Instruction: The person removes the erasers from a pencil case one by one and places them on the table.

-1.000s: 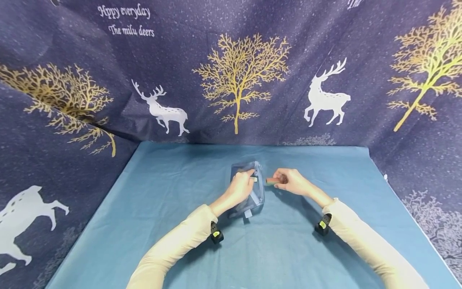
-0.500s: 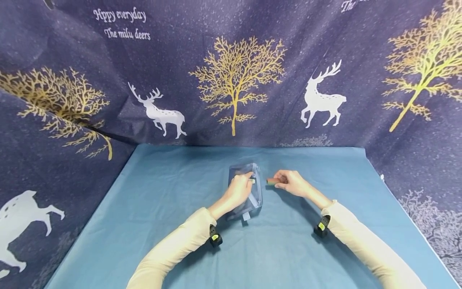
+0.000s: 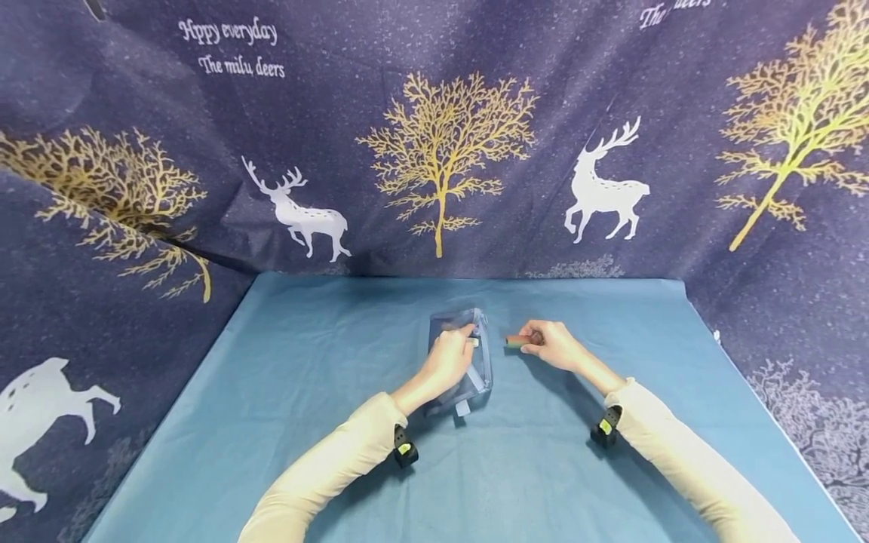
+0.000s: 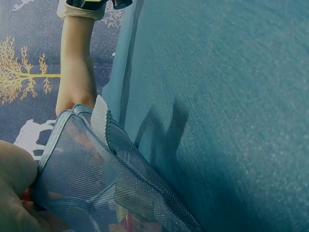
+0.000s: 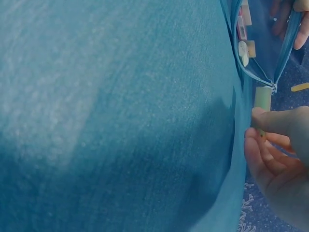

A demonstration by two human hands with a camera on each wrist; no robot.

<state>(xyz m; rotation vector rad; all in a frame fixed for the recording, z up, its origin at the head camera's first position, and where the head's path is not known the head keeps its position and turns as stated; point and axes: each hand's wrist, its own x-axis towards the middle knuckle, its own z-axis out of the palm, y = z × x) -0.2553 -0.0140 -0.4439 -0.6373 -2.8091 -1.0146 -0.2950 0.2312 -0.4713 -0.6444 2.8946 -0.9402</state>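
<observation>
A blue mesh zip pouch [image 3: 480,369] lies near the middle of the table, its zipped mouth gaping open on the right. My left hand [image 3: 450,358] grips the pouch by its far side; in the right wrist view its fingers [image 5: 303,34] show at the mouth's edge. Inside the pouch are several small items, among them a pink-and-white piece [image 5: 242,26] and a white oval one [image 5: 243,53]. My right hand [image 3: 557,345] pinches a small brown-and-green tube [image 3: 514,342] between thumb and fingers, just right of the pouch and apart from it in the head view.
A blue cloth [image 3: 543,460] covers the table. Dark fabric [image 3: 326,113] printed with deer and trees hangs behind and at both sides. A pale tab [image 3: 463,408] sticks out from the pouch's near end.
The right hand and its tube have drawn slightly away from the pouch. My left hand keeps its grip, and the head view has shifted a little.
</observation>
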